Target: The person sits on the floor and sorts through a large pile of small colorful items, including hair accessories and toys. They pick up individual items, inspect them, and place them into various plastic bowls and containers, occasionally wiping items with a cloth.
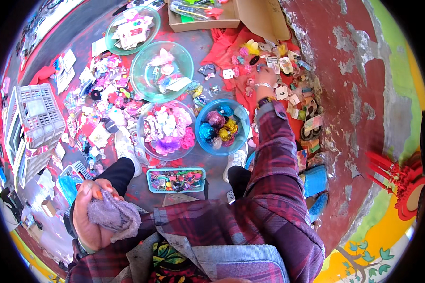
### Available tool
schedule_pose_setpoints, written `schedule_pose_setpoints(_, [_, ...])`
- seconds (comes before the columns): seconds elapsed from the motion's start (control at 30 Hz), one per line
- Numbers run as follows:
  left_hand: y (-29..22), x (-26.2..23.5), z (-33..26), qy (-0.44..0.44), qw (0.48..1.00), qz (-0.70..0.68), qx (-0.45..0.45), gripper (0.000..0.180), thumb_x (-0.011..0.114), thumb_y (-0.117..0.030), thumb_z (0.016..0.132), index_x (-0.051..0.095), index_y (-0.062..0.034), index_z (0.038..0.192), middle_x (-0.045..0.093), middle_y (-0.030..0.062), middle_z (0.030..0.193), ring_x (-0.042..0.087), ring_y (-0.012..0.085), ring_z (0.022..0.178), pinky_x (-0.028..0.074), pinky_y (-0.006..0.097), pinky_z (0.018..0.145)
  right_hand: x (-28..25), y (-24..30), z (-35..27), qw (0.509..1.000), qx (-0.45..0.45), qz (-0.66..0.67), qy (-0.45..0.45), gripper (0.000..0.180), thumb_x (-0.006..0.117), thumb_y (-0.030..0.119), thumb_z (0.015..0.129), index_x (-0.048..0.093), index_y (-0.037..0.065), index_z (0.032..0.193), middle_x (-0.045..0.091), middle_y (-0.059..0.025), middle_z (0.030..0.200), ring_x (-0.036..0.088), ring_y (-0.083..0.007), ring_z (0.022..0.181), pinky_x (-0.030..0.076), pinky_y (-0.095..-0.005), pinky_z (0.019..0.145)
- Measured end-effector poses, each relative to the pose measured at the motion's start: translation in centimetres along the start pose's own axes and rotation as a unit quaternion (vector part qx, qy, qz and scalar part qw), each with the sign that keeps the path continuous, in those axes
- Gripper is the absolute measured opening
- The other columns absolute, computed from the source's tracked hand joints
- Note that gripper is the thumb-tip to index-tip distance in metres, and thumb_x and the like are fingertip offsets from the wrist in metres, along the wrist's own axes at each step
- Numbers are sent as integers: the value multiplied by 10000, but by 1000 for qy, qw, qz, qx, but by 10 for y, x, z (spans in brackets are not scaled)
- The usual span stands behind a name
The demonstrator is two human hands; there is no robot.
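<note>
My left hand (pixel 86 225) is closed around a crumpled, fuzzy grey-lilac cloth (pixel 112 216), held up near my body at the lower left. Stretched far forward, my right hand (pixel 265 78) is over small accessories on a red cloth (pixel 229 49). Its fingers are mostly hidden, so I cannot make out whether they hold anything. Beside it lie white cards (pixel 285 65) and a yellow feathery piece (pixel 251 46). Nearer to me, left of my right forearm, a blue bowl (pixel 245 128) contains glittery blue, pink and gold balls (pixel 216 120).
A clear bowl (pixel 141 137) of pink and white scrunchies, a green bowl (pixel 138 70) and a teal basket (pixel 175 191) stand ahead. Loose accessories (pixel 113 96) cover the floor at left, near a grey crate (pixel 42 115). A cardboard box (pixel 264 19) sits at the back.
</note>
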State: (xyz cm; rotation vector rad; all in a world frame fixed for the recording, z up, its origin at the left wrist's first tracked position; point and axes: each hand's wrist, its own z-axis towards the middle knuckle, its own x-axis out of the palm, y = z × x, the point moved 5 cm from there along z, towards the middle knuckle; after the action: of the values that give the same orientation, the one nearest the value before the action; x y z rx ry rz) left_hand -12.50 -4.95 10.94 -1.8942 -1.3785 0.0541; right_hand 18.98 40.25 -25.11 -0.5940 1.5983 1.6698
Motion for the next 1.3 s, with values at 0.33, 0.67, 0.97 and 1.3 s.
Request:
schedule_pose_setpoints(0.33, [19, 23, 22, -45, 997, 44, 36, 196, 469, -207, 874, 430, -50, 765, 475, 109, 847, 506, 185, 727, 455, 302, 674, -29, -69, 44, 951, 9, -209, 230, 438, 586, 314, 696, 556, 75, 1062, 587, -201, 1011, 555, -338, 967, 438, -377, 823])
schedule_pose_setpoints(0.67, [37, 34, 27, -53, 997, 62, 16, 203, 466, -207, 877, 428, -44, 762, 479, 115, 822, 512, 184, 700, 455, 289, 655, 21, -88, 41, 931, -6, -247, 267, 512, 689, 287, 604, 552, 123, 1070, 602, -159, 994, 559, -316, 962, 440, -372, 834])
schedule_pose_setpoints(0.97, [36, 32, 17, -30, 997, 65, -2, 209, 457, -228, 874, 418, -46, 779, 475, 119, 852, 526, 198, 705, 472, 311, 648, -18, -63, -5, 974, -40, -158, 155, 397, 724, 267, 576, 568, 85, 893, 617, -139, 855, 601, -282, 807, 469, -342, 734])
schedule_pose_setpoints(1.3, [33, 29, 10, 8, 999, 50, -14, 205, 444, -220, 876, 424, -40, 780, 487, 127, 862, 543, 205, 709, 486, 317, 654, -64, -36, -2, 894, 83, 148, 416, 366, 631, 19, 720, 558, 60, 1076, 617, -39, 927, 600, -136, 793, 492, -256, 669])
